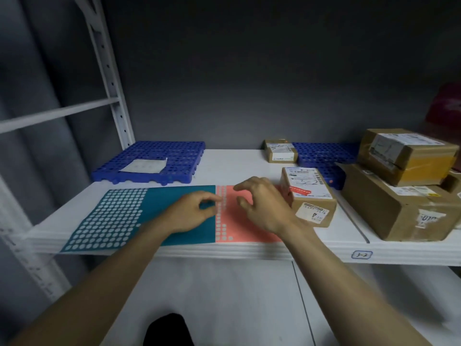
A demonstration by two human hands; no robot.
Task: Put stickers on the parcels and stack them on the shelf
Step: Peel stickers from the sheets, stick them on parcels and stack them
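Step in hand: peeling a round sticker from the pink sticker sheet (245,221), judging by where both hands are working.
Left hand (193,213): resting on the seam between the teal sticker sheet (117,216) and the pink one, thumb and forefinger curling together at the dot column; too blurred to tell whether a dot is actually being pinched.
Right hand (262,208): hovering over the pink sheet, fingers loosely curled and spread, holding nothing visible.
Nearest parcel (308,196): lying just beside the right hand on the white shelf (239,163), label upward, waiting for its dot.
Other parcels: stacked boxes (404,188) sitting further right; a small box (280,151) standing at the back beside a blue perforated mat (152,161).
Doing it well: pinning the sheet flat with one hand, lifting a dot by its edge with a nail, avoiding folding the adhesive onto itself.
Placing: pressing onto bare cardboard or a blank margin, keeping printed barcodes uncovered.
Risk: dragging the loose sheet off the shelf edge while peeling.
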